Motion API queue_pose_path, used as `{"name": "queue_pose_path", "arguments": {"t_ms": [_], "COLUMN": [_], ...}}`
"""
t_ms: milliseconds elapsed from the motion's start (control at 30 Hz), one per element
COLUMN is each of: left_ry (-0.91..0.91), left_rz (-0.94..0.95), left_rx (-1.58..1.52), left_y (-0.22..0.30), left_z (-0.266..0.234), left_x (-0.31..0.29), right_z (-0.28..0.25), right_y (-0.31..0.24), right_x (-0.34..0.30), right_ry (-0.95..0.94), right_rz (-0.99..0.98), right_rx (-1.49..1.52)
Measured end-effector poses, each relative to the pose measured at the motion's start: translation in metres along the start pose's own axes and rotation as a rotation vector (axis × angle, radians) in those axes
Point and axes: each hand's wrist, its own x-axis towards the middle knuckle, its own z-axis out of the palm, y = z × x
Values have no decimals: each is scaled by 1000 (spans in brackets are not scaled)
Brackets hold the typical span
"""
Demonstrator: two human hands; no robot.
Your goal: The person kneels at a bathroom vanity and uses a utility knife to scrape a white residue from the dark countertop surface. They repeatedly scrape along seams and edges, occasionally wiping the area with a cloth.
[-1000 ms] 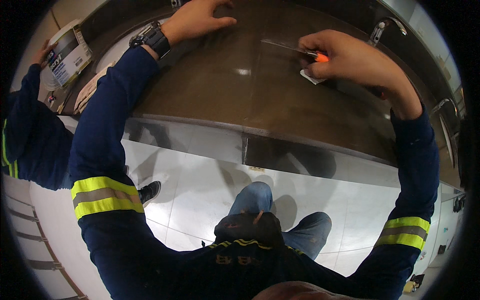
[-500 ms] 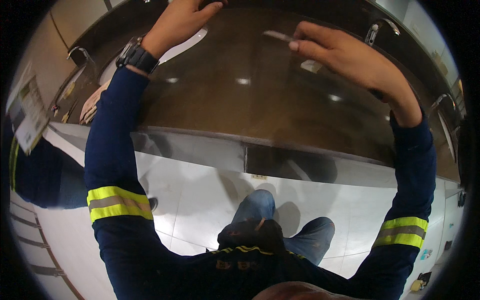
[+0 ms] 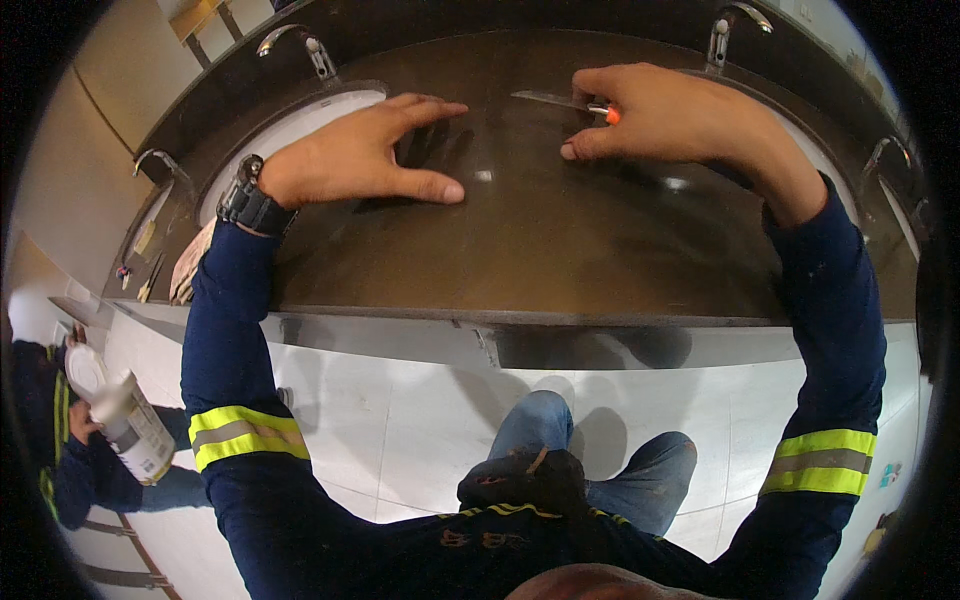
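Note:
Above the dark, glossy countertop (image 3: pixel 520 250), my left hand (image 3: pixel 365 160) hovers or rests beside the left white basin (image 3: pixel 245 150). Its fingers are stretched out, thumb apart, and it holds nothing. In my right hand (image 3: pixel 680 115) is a narrow-bladed tool (image 3: pixel 545 98) with an orange part by the fingers. Its thin blade points left across the counter. The thumb stands apart from the index finger, and most of the handle is hidden by the hand. Whether the blade touches the surface I cannot tell.
Chrome taps (image 3: pixel 318 58) stand along the back, another tap (image 3: pixel 718 45) behind my right hand. Pale gloves (image 3: pixel 190 265) and small tools (image 3: pixel 150 275) lie at the counter's left end. At lower left, a person holds a white tub (image 3: pixel 132 430). The counter's front edge (image 3: pixel 520 318) runs before me.
My left hand has come down and nearer, its fingers spreading. My right hand has lowered a little, its thumb moving away from the index finger. The person with the tub shows more fully.

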Motion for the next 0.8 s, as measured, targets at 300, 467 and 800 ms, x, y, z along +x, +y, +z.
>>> {"name": "queue_pose_path", "arguments": {"t_ms": [300, 467, 800], "left_ry": [-82, -73, -74], "left_rz": [81, 141, 177], "left_rx": [-34, -67, -178], "left_y": [9, 13, 13], "left_z": [-1, -6, -10], "left_x": [3, 5, 6], "right_z": [8, -1, -6], "right_y": [18, 12, 16], "right_x": [1, -1, -2], "right_ry": [61, 19, 39], "right_rz": [44, 60, 70], "right_rx": [-101, -93, -80]}}
